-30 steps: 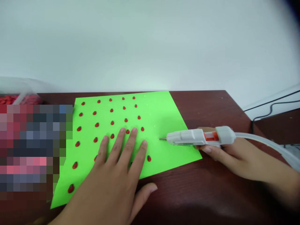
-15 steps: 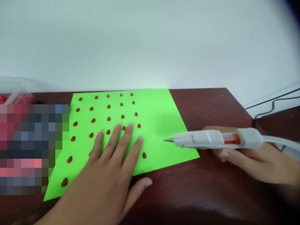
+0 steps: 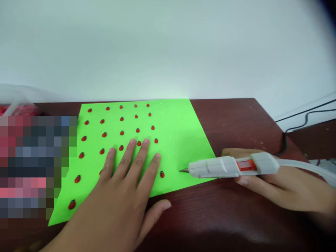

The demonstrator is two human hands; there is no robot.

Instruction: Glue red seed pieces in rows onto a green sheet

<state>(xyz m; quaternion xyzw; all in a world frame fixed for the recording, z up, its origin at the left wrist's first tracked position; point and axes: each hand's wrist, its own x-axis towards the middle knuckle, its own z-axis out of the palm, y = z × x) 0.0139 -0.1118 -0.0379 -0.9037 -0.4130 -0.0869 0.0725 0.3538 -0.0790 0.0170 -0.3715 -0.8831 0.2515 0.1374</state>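
A bright green sheet [image 3: 189, 133] lies on the table, with several small red ladybugs [image 3: 121, 133] set in rows. My left hand [image 3: 123, 189] rests flat on the sheet, fingers spread, covering some of the ladybugs. One ladybug [image 3: 162, 174] sits just right of its fingers. My right hand [image 3: 273, 192] is wrapped around a white glue gun [image 3: 212, 168] with a metal nozzle pointing left. The nozzle tip is over the sheet's lower right part; whether it touches cannot be told. A column of tiny pale dots [image 3: 170, 138] runs down the sheet right of the ladybugs.
The dark brown table [image 3: 225, 119] meets a pale wall [image 3: 168, 49]. At left, a clear bag [image 3: 23, 106] with red contents stands behind a blurred-out patch. A translucent tube or stick [image 3: 307, 166] trails from the gun's rear. Black cables [image 3: 306, 119] run at right.
My right hand has brought the glue gun left and down, so its nozzle is lower on the sheet. My left hand has stayed in place.
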